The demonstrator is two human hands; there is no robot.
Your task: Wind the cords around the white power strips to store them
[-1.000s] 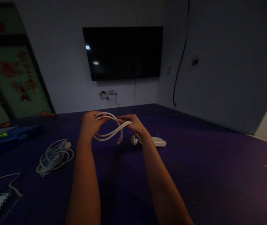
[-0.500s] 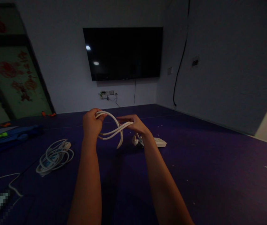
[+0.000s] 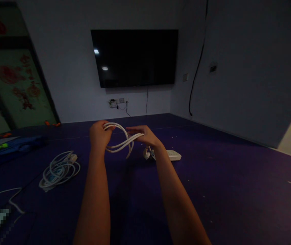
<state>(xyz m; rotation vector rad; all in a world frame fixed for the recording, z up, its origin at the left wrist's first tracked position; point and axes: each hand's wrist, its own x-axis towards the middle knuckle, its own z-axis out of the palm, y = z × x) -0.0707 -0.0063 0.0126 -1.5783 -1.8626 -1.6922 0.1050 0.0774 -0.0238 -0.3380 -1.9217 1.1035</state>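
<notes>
A white power cord (image 3: 122, 146) hangs in loops between my two hands above the purple floor. My left hand (image 3: 99, 134) is closed on the upper left of the loops, thumb and fingers pinching the strands. On the other side, my right hand (image 3: 146, 135) grips strands of the same cord between thumb and fingers. Beyond my right wrist, a white power strip (image 3: 174, 155) lies on the floor, partly hidden by my forearm. A white plug (image 3: 146, 153) lies beside it. Whether the held cord joins the strip is hidden.
At left on the floor (image 3: 237, 190) lies another coiled white cord (image 3: 58, 172) with a white block. Behind it is a blue cloth bundle (image 3: 20, 146). A thin white cable (image 3: 14, 202) trails at lower left. A television (image 3: 137, 58) hangs on the far wall above sockets (image 3: 118, 102).
The cord loops have shifted very slightly, and the hanging end sits a little higher. My right hand has moved slightly left. Both hands keep their grip.
</notes>
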